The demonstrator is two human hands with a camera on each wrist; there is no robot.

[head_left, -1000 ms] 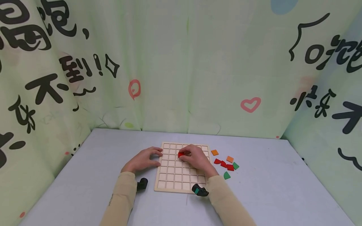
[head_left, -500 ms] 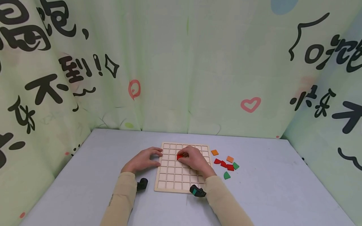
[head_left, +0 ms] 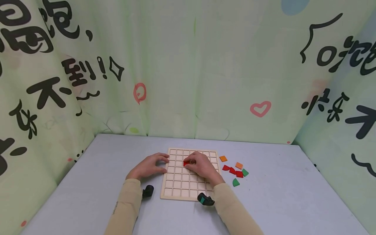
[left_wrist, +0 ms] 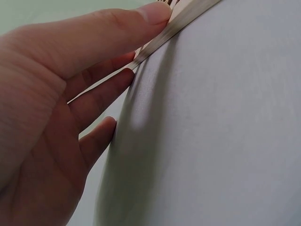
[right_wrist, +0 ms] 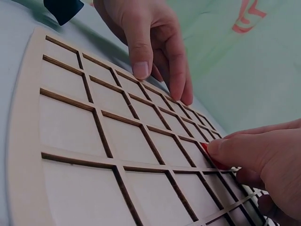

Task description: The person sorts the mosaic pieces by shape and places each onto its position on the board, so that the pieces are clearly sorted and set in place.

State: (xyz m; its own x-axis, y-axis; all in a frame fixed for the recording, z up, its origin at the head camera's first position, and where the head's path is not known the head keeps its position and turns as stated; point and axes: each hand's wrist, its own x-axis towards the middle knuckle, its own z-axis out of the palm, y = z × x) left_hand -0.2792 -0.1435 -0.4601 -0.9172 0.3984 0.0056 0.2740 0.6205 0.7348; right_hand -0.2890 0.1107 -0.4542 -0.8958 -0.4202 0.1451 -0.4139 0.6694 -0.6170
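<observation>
A pale wooden grid board (head_left: 176, 197) with square cells lies on the table in the head view. My right hand (head_left: 202, 164) pinches a small red tile (head_left: 186, 163) over the upper middle of the grid. In the right wrist view the red tile (right_wrist: 217, 158) sits low among the dividers, partly hidden by the thumb. My left hand (head_left: 149, 165) steadies the board's left edge, fingers and thumb spread and loosely bent. Seen from the left wrist, that hand's thumb and fingertips (left_wrist: 126, 77) lie right at the board's side.
To the right of the board lie loose tiles: an orange one (head_left: 223, 158) and another orange one (head_left: 239, 165), several red ones (head_left: 239, 174), and two green ones (head_left: 236, 182). A printed pale green curtain (head_left: 170, 81) encloses the white table (head_left: 270, 195) at the back and sides.
My right hand has shifted slightly left and nearer with the red tile, mostly in the first half second; since then it is almost still. The left hand stays in place.
</observation>
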